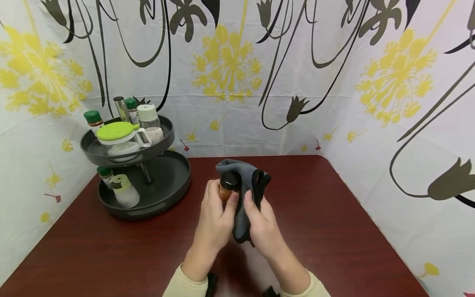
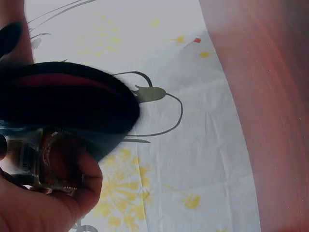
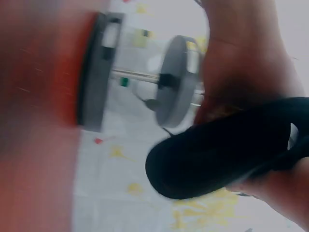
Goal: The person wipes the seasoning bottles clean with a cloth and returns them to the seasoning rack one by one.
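Observation:
In the head view my left hand [image 1: 214,214] grips a small jar [image 1: 229,187] with a black cap and orange-brown contents. My right hand [image 1: 265,229] holds a grey cloth [image 1: 242,218] with black edging, its thumb on the near side. The cloth lies against the jar's right side and folds over behind the cap. From the left wrist, fingers of the left hand [image 2: 43,208] curl round the glass jar [image 2: 60,162], and the dark cloth [image 2: 67,101] covers its upper side. The right wrist view is blurred; the cloth [image 3: 217,152] hides much of both hands there.
A two-tier dark grey turntable [image 1: 167,185] stands at the back left of the red-brown table [image 1: 315,231]. Its upper tier carries a green-lidded container [image 1: 116,131] and several spice bottles; a white shaker [image 1: 125,192] and a green-capped jar sit below. Patterned fabric surrounds the table.

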Demonstrator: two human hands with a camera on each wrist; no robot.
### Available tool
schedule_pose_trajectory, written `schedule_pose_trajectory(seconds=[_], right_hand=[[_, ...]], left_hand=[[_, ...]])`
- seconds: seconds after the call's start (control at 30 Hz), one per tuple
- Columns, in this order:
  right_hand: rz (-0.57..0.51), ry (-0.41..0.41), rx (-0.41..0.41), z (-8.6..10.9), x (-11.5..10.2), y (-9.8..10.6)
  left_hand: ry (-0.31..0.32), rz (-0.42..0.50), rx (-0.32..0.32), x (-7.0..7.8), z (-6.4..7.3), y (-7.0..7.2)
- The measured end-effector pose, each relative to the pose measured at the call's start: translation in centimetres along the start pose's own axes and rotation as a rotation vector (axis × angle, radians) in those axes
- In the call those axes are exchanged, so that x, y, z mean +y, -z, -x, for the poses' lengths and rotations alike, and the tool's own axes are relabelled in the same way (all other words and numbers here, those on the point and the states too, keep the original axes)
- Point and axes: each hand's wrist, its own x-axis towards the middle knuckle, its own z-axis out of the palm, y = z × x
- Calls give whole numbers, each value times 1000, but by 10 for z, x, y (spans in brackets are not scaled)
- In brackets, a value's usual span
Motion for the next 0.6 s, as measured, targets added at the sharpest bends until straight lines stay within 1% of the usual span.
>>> schedule_pose_trajectory(seconds=[0.07,0.17,0.33,0.43,0.5,0.6], right_hand=[[11,15,16,1,-4,0],[10,2,21,4,-1,-3],[-26,-55,11,10,17,-11],[-33,-114,-30,10,29,-14],[-30,-150,-39,10,32,-14],[-17,-137,-20,5,28,-11]], left_hand=[[-14,-18,-9,-1,1,0],[-19,-36,-9,-3,3,-1],[-26,-15,3,-5,4,-3],[-15,1,14,-3,3,-3],[3,18,8,-2,2,-3],[25,27,-16,-2,2,-4]])
